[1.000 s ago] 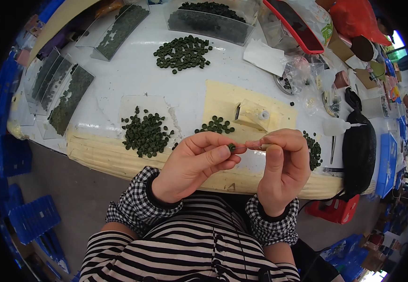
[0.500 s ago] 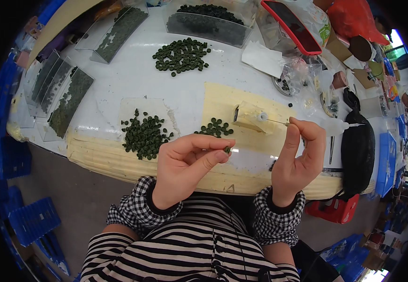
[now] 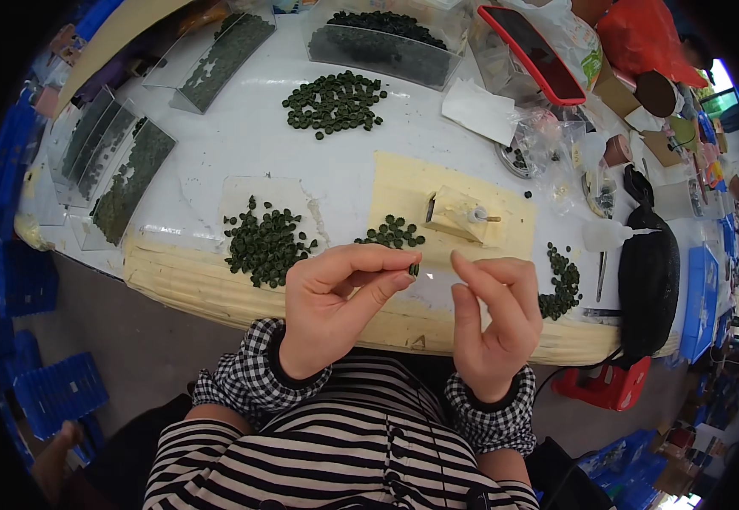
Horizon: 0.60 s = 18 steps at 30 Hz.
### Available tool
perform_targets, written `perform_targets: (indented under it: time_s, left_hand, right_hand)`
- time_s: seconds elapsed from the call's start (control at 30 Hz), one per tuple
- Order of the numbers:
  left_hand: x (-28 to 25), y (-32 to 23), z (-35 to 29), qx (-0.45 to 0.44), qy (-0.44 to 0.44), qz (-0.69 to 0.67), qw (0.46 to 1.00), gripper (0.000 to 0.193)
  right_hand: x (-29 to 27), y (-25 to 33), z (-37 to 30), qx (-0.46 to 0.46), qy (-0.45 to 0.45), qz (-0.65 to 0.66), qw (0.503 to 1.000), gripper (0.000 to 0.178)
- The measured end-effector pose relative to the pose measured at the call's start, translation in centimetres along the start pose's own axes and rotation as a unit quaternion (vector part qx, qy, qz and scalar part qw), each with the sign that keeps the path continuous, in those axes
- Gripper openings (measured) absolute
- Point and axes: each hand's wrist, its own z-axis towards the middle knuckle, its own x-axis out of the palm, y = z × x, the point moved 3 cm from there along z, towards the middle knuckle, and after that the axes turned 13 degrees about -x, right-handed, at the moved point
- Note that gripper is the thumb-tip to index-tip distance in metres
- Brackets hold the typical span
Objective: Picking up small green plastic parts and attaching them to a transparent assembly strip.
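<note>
My left hand [image 3: 325,308] is closed, pinching a small dark green disc [image 3: 414,269] upright between thumb and forefinger. Just to its right, my right hand [image 3: 499,319] is raised with thumb and forefinger apart, and I see nothing between them. Beyond my hands a block wrapped in yellowish tape [image 3: 450,212] lies on a yellow sheet [image 3: 395,183]. From the white tip on the block a short thin stick [image 3: 494,218] pokes out to the right. A few green discs [image 3: 391,231] lie beside the block, and a bigger pile of green discs [image 3: 267,246] lies left of them.
Another disc pile [image 3: 335,104] lies farther back, and more discs [image 3: 562,285] sit right of my right hand. Clear trays [image 3: 386,64] line the back and left. At right are a white squeeze bottle [image 3: 605,234], a black bag [image 3: 648,280] and a red-cased phone [image 3: 533,55].
My right hand has let go of the thin stick at the block and come left, close to my left hand. My left hand keeps its pinch on the disc.
</note>
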Motion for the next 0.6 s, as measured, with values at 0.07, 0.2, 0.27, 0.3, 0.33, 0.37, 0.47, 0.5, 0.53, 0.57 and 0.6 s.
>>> perform_targets:
  time_s: [0.07, 0.2, 0.27, 0.3, 0.33, 0.37, 0.47, 0.5, 0.53, 0.57, 0.6]
  left_hand:
    - [0.0, 0.1, 0.1, 0.009, 0.009, -0.002, 1.000, 0.020]
    - [0.1, 0.3, 0.1, 0.021, 0.011, 0.006, 1.000, 0.020]
    - [-0.1, 0.2, 0.1, 0.031, 0.017, 0.034, 0.999, 0.020]
    - [-0.1, 0.1, 0.1, 0.037, 0.017, 0.042, 0.998, 0.021]
    - [-0.2, 0.1, 0.1, 0.042, 0.017, 0.050, 0.998, 0.021]
    - [-0.2, 0.1, 0.1, 0.047, 0.017, 0.057, 0.997, 0.021]
    - [-0.2, 0.0, 0.1, 0.050, 0.013, 0.091, 0.995, 0.022]
    - [-0.2, -0.1, 0.2, 0.054, 0.013, 0.098, 0.994, 0.022]
    - [-0.2, -0.1, 0.2, 0.059, 0.014, 0.104, 0.993, 0.022]
    - [-0.2, -0.2, 0.2, 0.063, 0.014, 0.111, 0.992, 0.022]
    - [-0.1, -0.1, 0.2, 0.063, 0.014, 0.111, 0.992, 0.022]
  right_hand:
    - [0.7, 0.5, -0.4, 0.005, 0.016, 0.062, 0.998, 0.033]
    - [1.3, 0.6, -0.9, 0.007, 0.022, 0.097, 0.995, 0.036]
    - [1.4, 0.6, -0.9, 0.000, 0.024, 0.097, 0.995, 0.036]
    - [1.4, 0.5, -0.9, -0.005, 0.025, 0.096, 0.995, 0.036]
    - [1.4, 0.5, -0.9, -0.010, 0.026, 0.095, 0.995, 0.036]
    - [1.4, 0.5, -0.8, -0.018, 0.030, 0.089, 0.995, 0.037]
    - [1.3, 0.4, -0.7, -0.039, 0.041, 0.075, 0.996, 0.038]
    - [1.2, 0.3, -0.8, -0.043, 0.043, 0.072, 0.996, 0.038]
    - [1.2, 0.3, -0.8, -0.048, 0.045, 0.069, 0.995, 0.038]
    - [1.2, 0.3, -0.8, -0.047, 0.047, 0.070, 0.995, 0.039]
    - [1.2, 0.3, -0.8, -0.046, 0.049, 0.070, 0.995, 0.039]
